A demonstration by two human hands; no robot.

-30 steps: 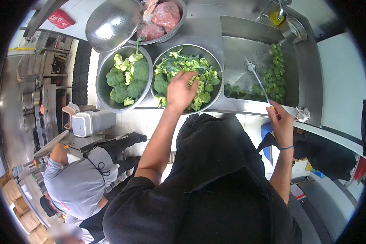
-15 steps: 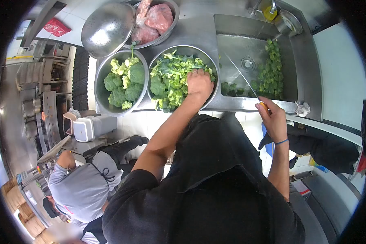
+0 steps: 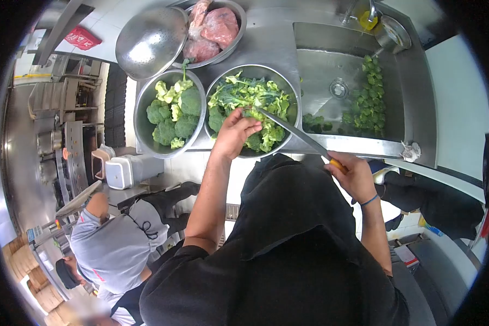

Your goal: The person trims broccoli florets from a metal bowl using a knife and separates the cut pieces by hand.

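Observation:
My right hand [image 3: 353,175] grips a long knife [image 3: 296,132] by its yellow handle. The blade points up and left, its tip over a steel bowl [image 3: 297,114] of cut broccoli [image 3: 243,92]. Above the near side of that bowl, my left hand [image 3: 236,133] is closed, its fingertips pinching a small piece of broccoli [image 3: 250,112] close to the knife tip; the fingers partly hide the piece. To the left stands a second steel bowl [image 3: 137,122] with large broccoli heads [image 3: 161,114] and pale stems.
Broccoli florets [image 3: 369,100] lie in water in the sink [image 3: 318,38] at right. Behind the bowls are a basin of bagged raw meat [image 3: 221,27] and an upturned perforated steel bowl [image 3: 151,42]. Garlic [image 3: 411,152] sits on the sink edge. A co-worker [image 3: 117,244] is at lower left.
My left hand has lifted out of the cut broccoli and moved left and nearer, now pinching a piece. The knife has swung from over the sink to the middle bowl.

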